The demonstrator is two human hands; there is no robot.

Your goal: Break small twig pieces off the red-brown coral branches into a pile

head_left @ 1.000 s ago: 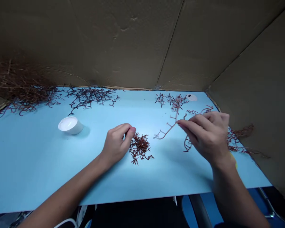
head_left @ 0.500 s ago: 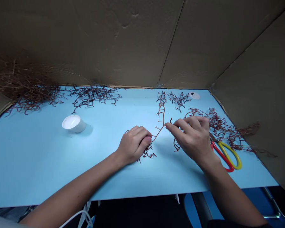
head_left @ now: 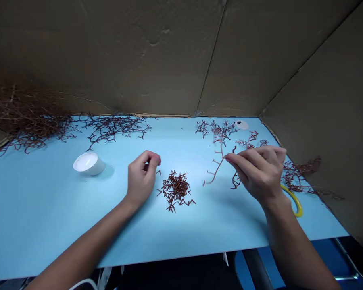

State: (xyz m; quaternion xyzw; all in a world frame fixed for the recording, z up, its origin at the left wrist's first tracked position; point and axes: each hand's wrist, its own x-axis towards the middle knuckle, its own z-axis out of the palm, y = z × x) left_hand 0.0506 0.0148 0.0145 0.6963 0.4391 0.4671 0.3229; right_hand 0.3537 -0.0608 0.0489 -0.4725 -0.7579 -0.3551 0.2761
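My right hand (head_left: 260, 173) sits at the right of the light blue board, its fingertips pinched at a thin reddish-brown dried branch (head_left: 219, 165) that hangs down and to the left. My left hand (head_left: 142, 177) is curled, thumb and fingers together, with nothing visible between them. A small heap of short cut reddish twigs (head_left: 175, 190) lies just to its right. A loose twig bit (head_left: 158, 172) lies by its fingertips. Under my right wrist, a yellow scissor handle (head_left: 296, 203) shows, with the rest hidden.
A white cup (head_left: 88, 164) lies tilted on the blue board (head_left: 48, 201). Tangled dried branches (head_left: 115, 129) spread along the back, with a larger mass (head_left: 27, 121) at far left and more (head_left: 296, 177) at right. A white disc (head_left: 242, 125) lies behind. Cardboard walls (head_left: 139, 60) enclose the back and right.
My left hand has moved left off the twig heap, uncovering it. My right hand has shifted right with the branch and now covers the scissors' red handle.
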